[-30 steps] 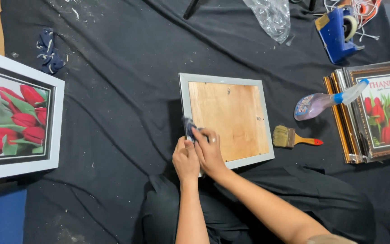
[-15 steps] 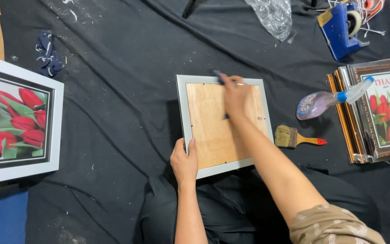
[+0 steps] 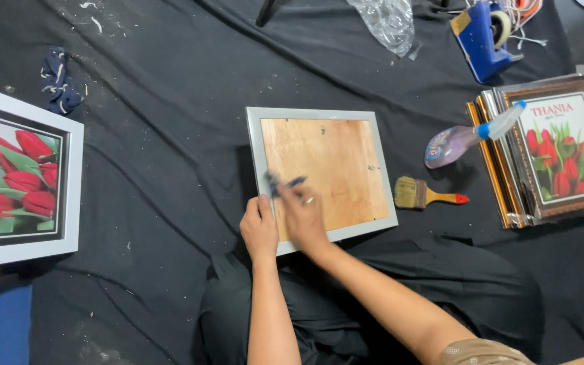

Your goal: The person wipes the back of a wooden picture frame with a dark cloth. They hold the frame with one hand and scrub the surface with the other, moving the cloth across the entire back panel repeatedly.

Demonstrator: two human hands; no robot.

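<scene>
It was a picture-framing workshop: around the grey frame with its plywood back (image 3: 322, 177) lay a wooden-handled paintbrush (image 3: 428, 195), a stack of gilt-framed tulip prints (image 3: 550, 152) and a blue tape dispenser (image 3: 482, 38).

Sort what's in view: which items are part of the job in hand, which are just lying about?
In hand:
left hand steadying the grey frame
right hand with a small blue tool on the frame's wooden back

Lying about:
paintbrush
spray bottle
tape dispenser
white-framed tulip picture
stacked gold frames
plastic wrap
</scene>
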